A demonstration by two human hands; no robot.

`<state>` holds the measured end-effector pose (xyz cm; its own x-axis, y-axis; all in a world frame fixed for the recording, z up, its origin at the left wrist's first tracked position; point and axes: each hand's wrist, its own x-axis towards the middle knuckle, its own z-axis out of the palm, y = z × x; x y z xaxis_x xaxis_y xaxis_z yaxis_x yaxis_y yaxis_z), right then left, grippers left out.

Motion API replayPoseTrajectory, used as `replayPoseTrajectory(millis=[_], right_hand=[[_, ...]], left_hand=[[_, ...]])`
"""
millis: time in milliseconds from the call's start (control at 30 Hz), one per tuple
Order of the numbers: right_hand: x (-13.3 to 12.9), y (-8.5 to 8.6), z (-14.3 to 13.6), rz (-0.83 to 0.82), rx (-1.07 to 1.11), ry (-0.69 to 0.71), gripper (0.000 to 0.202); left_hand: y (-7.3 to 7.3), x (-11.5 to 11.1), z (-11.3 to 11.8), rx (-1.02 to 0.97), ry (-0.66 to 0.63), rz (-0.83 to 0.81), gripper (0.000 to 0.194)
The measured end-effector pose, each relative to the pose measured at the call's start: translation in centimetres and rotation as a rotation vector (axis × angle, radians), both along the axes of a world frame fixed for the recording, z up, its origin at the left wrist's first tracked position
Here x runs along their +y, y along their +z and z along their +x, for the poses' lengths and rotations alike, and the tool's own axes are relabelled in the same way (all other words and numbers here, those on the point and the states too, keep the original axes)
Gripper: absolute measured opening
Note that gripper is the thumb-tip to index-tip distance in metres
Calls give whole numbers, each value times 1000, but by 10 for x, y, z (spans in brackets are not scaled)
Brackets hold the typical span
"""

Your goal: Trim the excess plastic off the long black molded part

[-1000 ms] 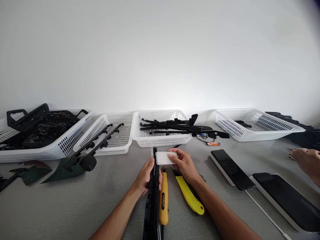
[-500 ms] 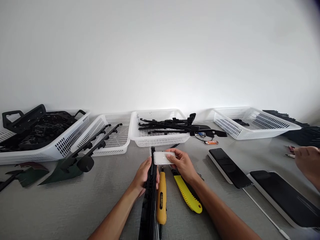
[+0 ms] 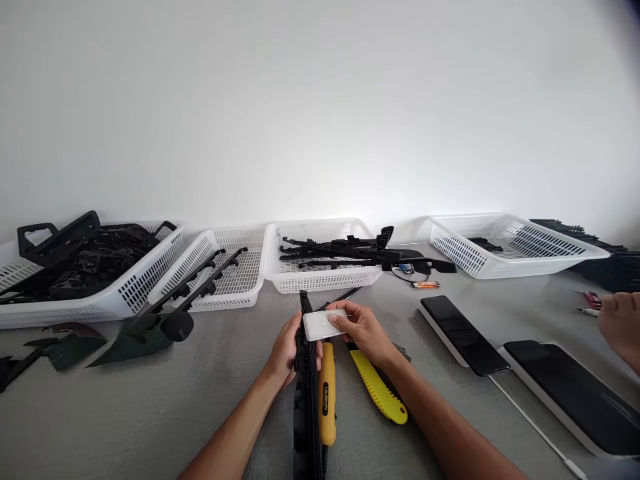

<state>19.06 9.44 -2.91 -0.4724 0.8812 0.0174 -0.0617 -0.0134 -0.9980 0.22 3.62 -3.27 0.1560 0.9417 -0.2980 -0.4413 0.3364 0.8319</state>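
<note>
A long black plastic trim strip (image 3: 307, 400) runs upright through the middle, and my left hand (image 3: 286, 350) is closed around its upper part. My right hand (image 3: 363, 330) pinches a flat white rectangular block (image 3: 323, 324) between thumb and fingers. The block lies across the strip's upper end, tilted down slightly on its left; I cannot tell how firmly it touches. Just right of the strip lies a tool with a yellow handle (image 3: 327, 397), partly hidden by the hands. A yellow utility knife (image 3: 379, 387) lies under my right wrist.
White baskets hold black parts: a left basket (image 3: 107, 303), a narrow basket (image 3: 245, 300), a middle basket (image 3: 325, 283) and a right basket (image 3: 530, 267). A phone (image 3: 463, 333) and a larger black-topped device (image 3: 570, 393) lie right. Another person's hand (image 3: 620, 327) is at the right edge.
The white block has shifted slightly left and down with my right hand and now tilts more. The strip's lower end has swung a little right. My head view has shifted slightly.
</note>
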Motion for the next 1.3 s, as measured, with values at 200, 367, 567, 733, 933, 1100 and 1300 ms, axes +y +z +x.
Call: replayPoseTrajectory(millis=[200,367,567,733,933,1100,1300], right_hand=[[-2,5,0,7,-8,-12,61],[-9,11,-1,51,-69,76,59],[-9,12,-1,97,-71,19,60],[-10,13,1,93,-68,77,58],[-10,14,1,90,-42,83,55],[-5,15,3,47,78,-84,58],[-2,13,3,21,49,-114,62]], left_hand=[[-8,-4,-4,318,202,168,38],[-23,-3,-13,533,440,241,24],[-35,3,-17,691,420,306,38],[-42,4,-22,727,409,295,34],[-40,7,-19,692,397,284,25],[-24,2,-12,648,296,343,17],[-8,-3,-6,554,259,342,12]])
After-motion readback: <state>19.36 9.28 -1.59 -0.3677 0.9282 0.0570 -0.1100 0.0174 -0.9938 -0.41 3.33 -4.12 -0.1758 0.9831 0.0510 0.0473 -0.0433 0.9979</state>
